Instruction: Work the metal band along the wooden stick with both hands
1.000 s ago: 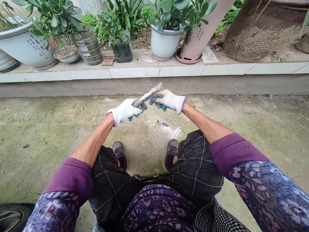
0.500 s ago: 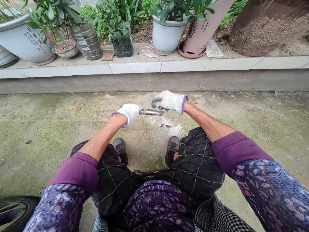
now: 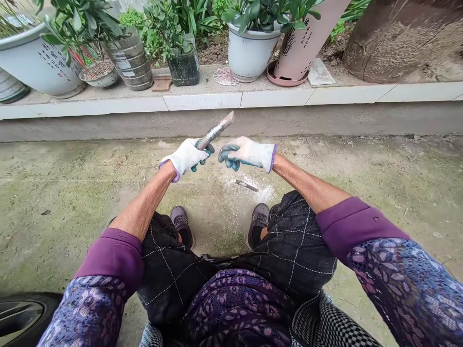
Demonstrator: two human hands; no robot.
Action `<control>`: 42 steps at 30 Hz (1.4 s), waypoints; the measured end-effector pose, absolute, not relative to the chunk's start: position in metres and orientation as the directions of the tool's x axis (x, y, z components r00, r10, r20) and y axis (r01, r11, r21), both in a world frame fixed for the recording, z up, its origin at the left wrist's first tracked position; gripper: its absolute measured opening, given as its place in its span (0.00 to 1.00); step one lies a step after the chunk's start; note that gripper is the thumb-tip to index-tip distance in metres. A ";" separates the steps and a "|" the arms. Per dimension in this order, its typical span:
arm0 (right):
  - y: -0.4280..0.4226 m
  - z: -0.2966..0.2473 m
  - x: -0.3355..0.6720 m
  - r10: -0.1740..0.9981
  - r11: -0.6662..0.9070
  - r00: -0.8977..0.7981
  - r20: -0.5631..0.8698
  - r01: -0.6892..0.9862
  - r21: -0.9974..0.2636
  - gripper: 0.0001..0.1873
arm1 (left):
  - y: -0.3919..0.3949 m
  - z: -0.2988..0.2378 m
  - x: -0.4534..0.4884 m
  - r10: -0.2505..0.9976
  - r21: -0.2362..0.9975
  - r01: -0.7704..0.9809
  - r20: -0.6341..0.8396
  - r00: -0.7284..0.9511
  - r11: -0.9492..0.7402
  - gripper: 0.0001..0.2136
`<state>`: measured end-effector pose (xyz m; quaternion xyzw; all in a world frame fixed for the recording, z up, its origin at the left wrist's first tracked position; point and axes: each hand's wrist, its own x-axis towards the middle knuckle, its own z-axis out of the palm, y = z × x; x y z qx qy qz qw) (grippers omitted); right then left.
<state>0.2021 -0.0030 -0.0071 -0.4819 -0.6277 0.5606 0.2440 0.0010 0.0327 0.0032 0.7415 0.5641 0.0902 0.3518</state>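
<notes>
My left hand, in a white knit glove with blue-green fingers, is closed around a greyish-brown stick. Shiny wire is wound tightly round the stick's middle, and its slanted far end points up and to the right. My right hand, gloved the same way, is just right of the stick, apart from it. Its fingers are curled with the tips together; whatever they pinch is too small to make out. Below the hands, a thin dark strip with a pale end lies on the ground beside white powder.
My shoes stand on mossy concrete. Ahead runs a low tiled ledge bearing a white pot, a pink planter and other potted plants. A large brown jar is at right, a wheel at lower left.
My left hand has turned and lifted the stick from nearly level to tilted up and right. My right hand has shifted slightly left, its fingers still curled. The strip on the ground shows more fully.
</notes>
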 end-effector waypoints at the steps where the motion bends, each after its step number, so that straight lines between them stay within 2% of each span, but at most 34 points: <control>1: -0.006 -0.007 0.201 0.861 -0.084 -0.442 -0.251 0.362 -0.928 0.01 | 0.039 -0.002 -0.002 0.917 0.547 0.825 -0.240 0.318 -0.143 0.16; 3: -0.011 -0.005 0.203 0.851 -0.054 -0.459 -0.256 0.408 -0.911 0.03 | 0.050 -0.014 -0.007 0.929 0.281 0.931 -0.217 0.300 -0.234 0.15; 5: -0.009 -0.001 0.209 0.886 -0.024 -0.409 -0.217 0.428 -0.903 0.05 | 0.054 -0.025 -0.010 0.898 0.020 0.941 -0.290 0.330 -0.339 0.14; 7: -0.001 0.002 0.218 0.933 -0.016 -0.317 -0.172 0.440 -0.898 0.07 | 0.051 -0.031 -0.009 0.829 -0.083 0.887 -0.404 0.388 -0.455 0.13; 9: 0.011 0.002 0.228 0.959 -0.040 -0.234 -0.162 0.451 -0.892 0.08 | 0.040 -0.029 -0.004 0.755 -0.011 0.846 -0.458 0.470 -0.533 0.13; 11: 0.021 -0.001 0.234 0.970 -0.063 -0.183 -0.160 0.448 -0.892 0.08 | 0.026 -0.020 0.003 0.719 0.190 0.835 -0.433 0.543 -0.516 0.13; 13: 0.025 -0.007 0.234 0.968 -0.083 -0.178 -0.177 0.442 -0.893 0.07 | 0.015 -0.006 0.007 0.722 0.460 0.800 -0.390 0.572 -0.385 0.16; 15: 0.022 -0.012 0.227 0.952 -0.100 -0.219 -0.214 0.438 -0.893 0.06 | 0.012 0.006 0.008 0.768 0.642 0.726 -0.328 0.549 -0.245 0.18; 16: 0.018 -0.015 0.221 0.939 -0.107 -0.249 -0.237 0.445 -0.889 0.06 | 0.013 0.009 0.008 0.802 0.685 0.701 -0.297 0.518 -0.198 0.19; 18: 0.006 -0.019 0.207 0.904 -0.096 -0.327 -0.274 0.469 -0.878 0.05 | 0.022 0.007 0.004 0.869 0.679 0.716 -0.244 0.430 -0.164 0.18; 20: -0.007 -0.020 0.194 0.861 -0.065 -0.411 -0.300 0.496 -0.866 0.05 | 0.034 -0.003 -0.002 0.909 0.541 0.819 -0.217 0.356 -0.191 0.17; 22: -0.016 -0.019 0.187 0.833 -0.038 -0.460 -0.307 0.507 -0.861 0.05 | 0.044 -0.018 -0.007 0.911 0.234 0.929 -0.232 0.341 -0.288 0.14; 23: -0.017 -0.018 0.187 0.832 -0.027 -0.466 -0.301 0.508 -0.861 0.06 | 0.047 -0.025 -0.009 0.902 0.076 0.937 -0.255 0.348 -0.340 0.14; 24: -0.017 -0.016 0.188 0.841 -0.018 -0.457 -0.290 0.512 -0.859 0.06 | 0.048 -0.032 -0.009 0.876 -0.030 0.918 -0.313 0.368 -0.396 0.13; 26: -0.011 -0.012 0.196 0.876 -0.002 -0.411 -0.253 0.520 -0.854 0.06 | 0.045 -0.039 -0.007 0.808 -0.123 0.860 -0.428 0.404 -0.495 0.13; 28: -0.001 -0.006 0.209 0.914 0.005 -0.349 -0.207 0.519 -0.855 0.06 | 0.037 -0.037 -0.001 0.748 -0.075 0.833 -0.489 0.448 -0.548 0.12; 29: 0.004 -0.004 0.215 0.930 0.003 -0.316 -0.186 0.514 -0.858 0.06 | 0.033 -0.032 0.001 0.734 -0.011 0.835 -0.484 0.477 -0.550 0.12; 31: 0.014 0.000 0.226 0.951 -0.001 -0.267 -0.156 0.502 -0.865 0.05 | 0.025 -0.020 0.005 0.717 0.211 0.841 -0.444 0.536 -0.498 0.13; 33: 0.019 -0.001 0.230 0.953 -0.010 -0.260 -0.156 0.486 -0.874 0.04 | 0.019 -0.005 0.007 0.721 0.472 0.800 -0.397 0.568 -0.370 0.16; 35: 0.019 -0.005 0.226 0.942 -0.030 -0.284 -0.178 0.458 -0.889 0.04 | 0.016 0.008 0.006 0.756 0.644 0.729 -0.352 0.552 -0.232 0.18; 38: 0.011 -0.016 0.210 0.921 -0.044 -0.332 -0.205 0.435 -0.899 0.05 | 0.016 0.016 0.005 0.832 0.712 0.691 -0.304 0.465 -0.126 0.17; 42: -0.006 -0.022 0.190 0.887 0.032 -0.407 -0.220 0.530 -0.848 0.09 | 0.026 0.004 0.002 0.891 0.622 0.775 -0.284 0.355 -0.110 0.15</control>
